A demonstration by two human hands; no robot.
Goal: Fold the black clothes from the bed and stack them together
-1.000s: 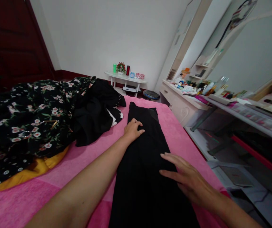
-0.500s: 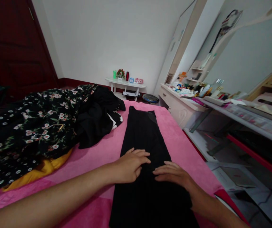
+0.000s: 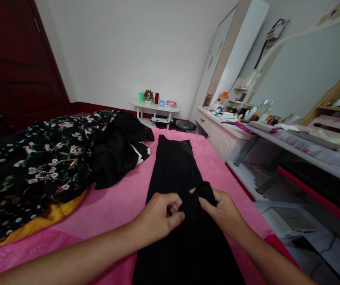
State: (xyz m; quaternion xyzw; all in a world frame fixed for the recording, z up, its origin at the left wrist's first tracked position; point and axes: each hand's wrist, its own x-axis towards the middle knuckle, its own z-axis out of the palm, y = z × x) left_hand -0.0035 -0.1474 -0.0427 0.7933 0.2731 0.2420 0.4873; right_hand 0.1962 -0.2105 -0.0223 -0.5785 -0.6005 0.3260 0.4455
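Black trousers, folded into a long narrow strip, lie lengthwise on the pink bed cover. My right hand pinches a raised fold of the cloth at the right edge, thumb on the near side. At the middle of the strip my left hand is curled, its thumb and fingertips closed in at the dark fabric. Little cloth shows between those left fingers. The near end of the trousers runs out of view at the bottom.
A heap of clothes, black floral and dotted with some yellow, lies left on the bed. On the right stand a white dressing table with bottles and a grey-topped desk. A small white table is against the far wall.
Both hands lay flat with fingers stretched out on the trousers. Now the left fingers have curled in, and the right hand has gripped and lifted a fold at the right edge.
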